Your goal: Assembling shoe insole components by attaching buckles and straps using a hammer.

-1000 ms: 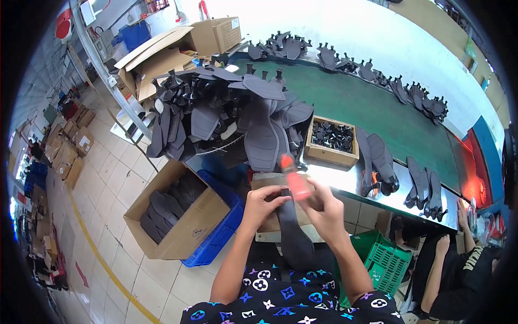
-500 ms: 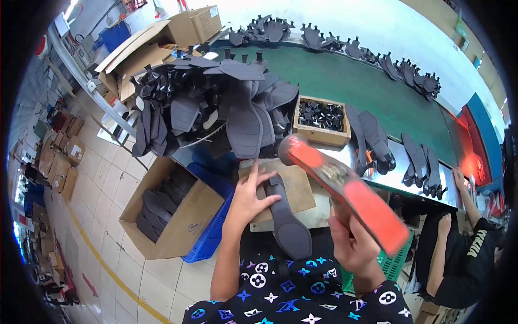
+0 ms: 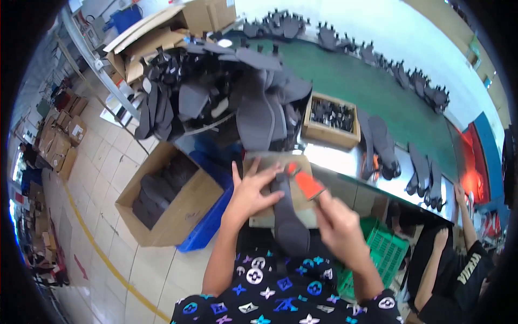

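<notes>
A dark grey shoe sole (image 3: 290, 218) lies along a board (image 3: 303, 162), its wider end hanging over the near edge. My left hand (image 3: 251, 191) is at the sole's far, narrow end, thumb and index finger around it and the other fingers spread. My right hand (image 3: 341, 224) is closed round an orange hammer-like tool (image 3: 309, 186). The tool's tip is low beside the sole's narrow end; whether it touches cannot be made out. Motion blurs the tool and my right hand.
Beyond the board, dark soles with heels (image 3: 259, 116) are heaped high. A wooden box (image 3: 330, 137) holds small black pieces. To the left, a carton (image 3: 189, 210) of soles sits by a blue crate (image 3: 208, 224). A green crate (image 3: 386, 251) and a person (image 3: 458, 270) are at right.
My right hand has brought the orange tool down and left toward the sole's narrow end. My left index finger has come in closer to that end. The view has shifted slightly.
</notes>
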Tool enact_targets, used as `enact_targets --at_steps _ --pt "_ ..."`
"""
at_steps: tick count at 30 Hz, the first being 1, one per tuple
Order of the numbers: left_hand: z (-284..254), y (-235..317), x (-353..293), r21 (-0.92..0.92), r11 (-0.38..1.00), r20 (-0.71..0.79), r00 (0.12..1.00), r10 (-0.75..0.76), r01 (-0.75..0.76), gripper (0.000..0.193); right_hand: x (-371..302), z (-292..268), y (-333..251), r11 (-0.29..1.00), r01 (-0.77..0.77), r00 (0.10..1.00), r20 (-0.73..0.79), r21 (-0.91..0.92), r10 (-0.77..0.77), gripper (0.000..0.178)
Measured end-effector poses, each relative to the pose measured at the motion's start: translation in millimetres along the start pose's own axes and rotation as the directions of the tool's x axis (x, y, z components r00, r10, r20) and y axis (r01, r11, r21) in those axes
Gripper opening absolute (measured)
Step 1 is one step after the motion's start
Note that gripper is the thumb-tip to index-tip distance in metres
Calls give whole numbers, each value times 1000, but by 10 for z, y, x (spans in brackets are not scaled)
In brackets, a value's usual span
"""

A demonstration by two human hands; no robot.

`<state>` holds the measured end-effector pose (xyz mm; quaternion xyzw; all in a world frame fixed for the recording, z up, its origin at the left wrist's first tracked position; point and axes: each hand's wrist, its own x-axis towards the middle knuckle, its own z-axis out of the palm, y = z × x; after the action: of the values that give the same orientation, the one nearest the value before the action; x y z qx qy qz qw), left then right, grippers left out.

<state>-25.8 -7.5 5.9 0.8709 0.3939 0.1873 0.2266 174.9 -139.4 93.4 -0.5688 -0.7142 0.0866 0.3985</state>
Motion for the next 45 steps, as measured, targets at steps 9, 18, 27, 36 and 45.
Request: enact_targets --at_steps 9,18,27,36,45 --pt "-506 886 -697 -707 700 116 961 252 -99 23 106 235 304 882 153 962 270 -447 -30 50" --pt "-563 1098 -955 -933 330 256 908 333 142 28 138 -184 65 651 15 775 403 759 -487 28" --pt "-576 1217 -983 -948 229 314 756 574 219 30 131 -381 -172 468 100 602 321 878 -731 26" --pt "-618 1307 -1160 -945 325 164 888 430 17 24 17 -423 -221 533 107 671 335 839 -661 39" --pt "-579 1372 -1153 -798 588 89 938 335 -134 22 -378 -366 -379 680 18 878 314 733 -361 33"
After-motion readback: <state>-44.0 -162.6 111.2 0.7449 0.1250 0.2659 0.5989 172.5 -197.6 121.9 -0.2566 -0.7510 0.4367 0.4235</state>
